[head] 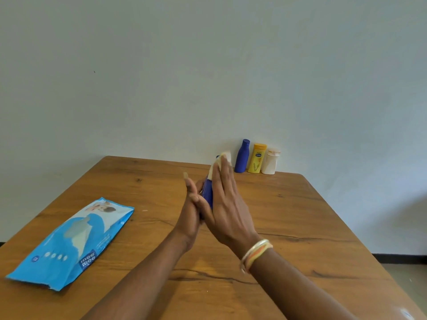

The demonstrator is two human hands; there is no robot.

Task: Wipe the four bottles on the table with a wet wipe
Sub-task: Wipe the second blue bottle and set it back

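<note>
My left hand [193,210] grips the lower part of a dark blue bottle [208,191], held tilted above the middle of the table. My right hand [225,204] lies flat along the bottle's right side and presses a white wet wipe [221,162] against its upper part and cap. Three other bottles stand in a row at the table's far edge by the wall: a dark blue bottle [242,156], a yellow bottle [257,158] and a white bottle [270,162].
A blue pack of wet wipes [69,245] lies flat on the left of the wooden table [300,227]. The table's right edge runs diagonally toward the floor at the right. A pale wall stands right behind the bottles.
</note>
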